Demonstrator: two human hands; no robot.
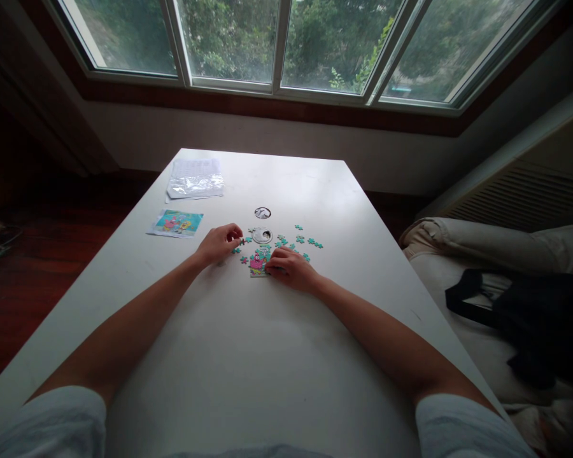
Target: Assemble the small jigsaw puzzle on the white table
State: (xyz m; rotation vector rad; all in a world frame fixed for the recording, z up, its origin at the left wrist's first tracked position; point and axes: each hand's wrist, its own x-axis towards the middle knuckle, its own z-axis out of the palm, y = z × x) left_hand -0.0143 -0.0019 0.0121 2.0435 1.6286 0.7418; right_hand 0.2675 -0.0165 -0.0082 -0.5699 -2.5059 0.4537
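A partly joined jigsaw puzzle (258,262), pink and teal, lies on the white table. My left hand (219,244) is left of it, fingers curled and tips closed at a small puzzle piece (242,241). Over the puzzle's right side rests my right hand (293,268), its fingers bent together; what lies under the fingertips is hidden. Loose teal pieces (300,240) are scattered beyond and to the right of this hand. Just behind the puzzle sits a round tin-like object (261,235), with a second round item (262,213) farther back.
A colourful picture sheet (179,223) lies at the table's left, with a clear plastic bag (197,178) behind it. The white table (248,356) narrows toward the window wall. A cushioned seat holding a dark bag (544,318) stands to the right.
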